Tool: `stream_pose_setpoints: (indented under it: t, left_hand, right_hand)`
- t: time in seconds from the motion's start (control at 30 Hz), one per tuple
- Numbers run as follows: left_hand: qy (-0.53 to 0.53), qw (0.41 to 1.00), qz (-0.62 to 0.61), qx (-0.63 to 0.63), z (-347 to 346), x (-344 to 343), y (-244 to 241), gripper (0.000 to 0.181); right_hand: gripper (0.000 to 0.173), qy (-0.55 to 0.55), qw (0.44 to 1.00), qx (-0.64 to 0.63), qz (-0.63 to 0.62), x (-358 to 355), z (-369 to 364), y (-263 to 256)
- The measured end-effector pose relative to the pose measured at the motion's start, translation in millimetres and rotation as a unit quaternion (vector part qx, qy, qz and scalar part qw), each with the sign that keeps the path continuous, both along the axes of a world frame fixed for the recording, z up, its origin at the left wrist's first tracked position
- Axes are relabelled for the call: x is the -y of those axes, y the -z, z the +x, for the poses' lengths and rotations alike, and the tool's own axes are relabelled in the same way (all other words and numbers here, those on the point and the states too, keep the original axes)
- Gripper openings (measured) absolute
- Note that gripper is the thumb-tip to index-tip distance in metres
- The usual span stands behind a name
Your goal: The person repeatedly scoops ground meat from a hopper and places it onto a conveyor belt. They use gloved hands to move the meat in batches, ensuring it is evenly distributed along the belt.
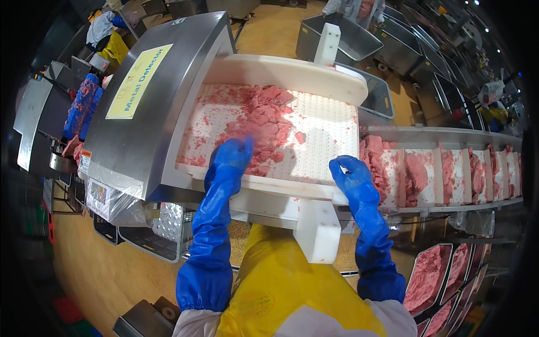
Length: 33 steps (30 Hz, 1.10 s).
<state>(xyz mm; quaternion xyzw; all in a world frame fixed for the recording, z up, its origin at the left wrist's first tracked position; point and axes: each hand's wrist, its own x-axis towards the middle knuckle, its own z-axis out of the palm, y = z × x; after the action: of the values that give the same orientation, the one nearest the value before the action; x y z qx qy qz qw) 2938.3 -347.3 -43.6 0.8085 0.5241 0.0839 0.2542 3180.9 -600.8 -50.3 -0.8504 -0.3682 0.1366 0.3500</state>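
Note:
Raw pink ground meat (267, 122) lies in a loose clump across a white modular conveyor belt (324, 143). The belt comes out of the opening of a steel metal detector (168, 84). My left hand (230, 158), in a blue glove, is over the near side of the belt, at the meat's left edge. Its fingers are partly curled and blurred, so their grip is hidden. My right hand (353, 173), also blue-gloved, is at the belt's near right corner by the white side rail (290, 188). Its fingers are bent, and I cannot tell whether they hold anything.
To the right, a flighted conveyor (436, 177) carries meat between its cleats. Tubs of ground meat (425, 274) stand at lower right. A white block (318, 231) juts toward my yellow apron (290, 286). Two people (105, 33) work beyond, one near a steel cart (339, 38).

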Motion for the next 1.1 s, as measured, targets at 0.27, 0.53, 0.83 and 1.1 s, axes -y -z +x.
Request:
stream_pose_setpoints:
  t: [0.27, 0.53, 0.83, 1.1]
  left_hand:
    - [0.003, 1.0, -0.01, -0.027, -4, -6, 0, 0.069]
    - [-0.036, 0.999, 0.013, -0.009, -9, 1, 27, 0.067]
    - [-0.044, 0.998, -0.034, 0.007, -23, 10, 2, 0.061]
    - [-0.05, 0.997, -0.011, 0.049, -33, 2, 12, 0.055]
  right_hand:
    - [0.042, -0.12, 0.98, 0.116, 0.11, -74, 54, -3]
    - [0.061, -0.171, 0.981, 0.095, 0.015, -195, 147, 46]
    - [0.076, -0.328, 0.929, 0.135, -0.103, -192, 146, 103]
    - [0.045, -0.39, 0.904, 0.166, -0.053, 24, 167, 100]
